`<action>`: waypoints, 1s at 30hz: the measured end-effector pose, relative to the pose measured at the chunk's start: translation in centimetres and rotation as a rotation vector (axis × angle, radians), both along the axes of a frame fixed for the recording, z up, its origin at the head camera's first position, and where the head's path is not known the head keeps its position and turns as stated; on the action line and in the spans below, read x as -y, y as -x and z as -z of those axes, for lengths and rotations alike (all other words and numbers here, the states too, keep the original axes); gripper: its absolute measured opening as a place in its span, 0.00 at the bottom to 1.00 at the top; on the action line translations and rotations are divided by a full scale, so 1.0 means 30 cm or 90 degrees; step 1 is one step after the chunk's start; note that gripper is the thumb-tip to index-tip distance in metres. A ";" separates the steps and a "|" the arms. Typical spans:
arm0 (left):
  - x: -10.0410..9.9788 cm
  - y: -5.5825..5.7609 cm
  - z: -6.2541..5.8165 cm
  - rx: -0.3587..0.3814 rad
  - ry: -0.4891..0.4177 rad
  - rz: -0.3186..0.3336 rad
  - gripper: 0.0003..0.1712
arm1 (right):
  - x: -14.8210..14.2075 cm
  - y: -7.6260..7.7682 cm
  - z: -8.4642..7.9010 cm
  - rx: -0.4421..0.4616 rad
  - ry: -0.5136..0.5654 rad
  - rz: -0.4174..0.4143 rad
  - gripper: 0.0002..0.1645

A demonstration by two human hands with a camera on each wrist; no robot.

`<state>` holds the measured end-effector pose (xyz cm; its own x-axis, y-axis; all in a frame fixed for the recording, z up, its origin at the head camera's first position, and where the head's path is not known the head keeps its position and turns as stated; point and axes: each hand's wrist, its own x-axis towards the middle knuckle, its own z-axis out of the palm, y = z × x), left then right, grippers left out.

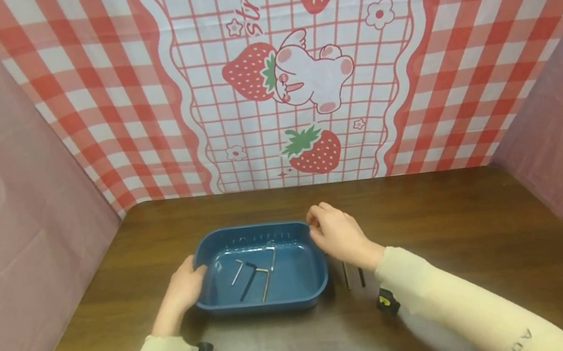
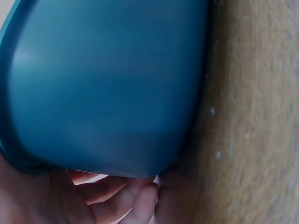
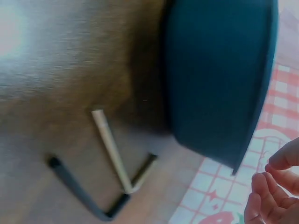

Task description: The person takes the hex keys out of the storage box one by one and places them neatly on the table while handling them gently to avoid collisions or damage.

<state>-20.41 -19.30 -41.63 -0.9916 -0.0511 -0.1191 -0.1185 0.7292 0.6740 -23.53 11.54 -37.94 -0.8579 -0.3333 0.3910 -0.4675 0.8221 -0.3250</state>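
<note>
Two hex keys [image 3: 112, 151] point toward us, nearer than our curled, seemingly empty right hand [image 1: 341, 235]; our left hand [image 1: 185, 284] grips the blue tray [image 1: 299, 276].

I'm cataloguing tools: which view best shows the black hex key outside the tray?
The right wrist view: the black hex key shows close, bend included. The head view shows only part, the right hand hiding the rest; the left wrist view, none.
</note>
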 end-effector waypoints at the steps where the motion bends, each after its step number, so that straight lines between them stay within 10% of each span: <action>1: 0.000 0.000 0.001 -0.001 0.001 0.000 0.25 | 0.007 0.002 -0.007 -0.001 -0.005 -0.003 0.05; 14: 0.003 -0.001 -0.001 0.000 0.009 0.014 0.26 | 0.120 0.032 -0.102 -0.005 -0.057 -0.032 0.05; 30: 0.009 0.000 0.011 -0.016 0.001 0.009 0.24 | 0.237 0.060 -0.123 0.186 -0.125 -0.065 0.07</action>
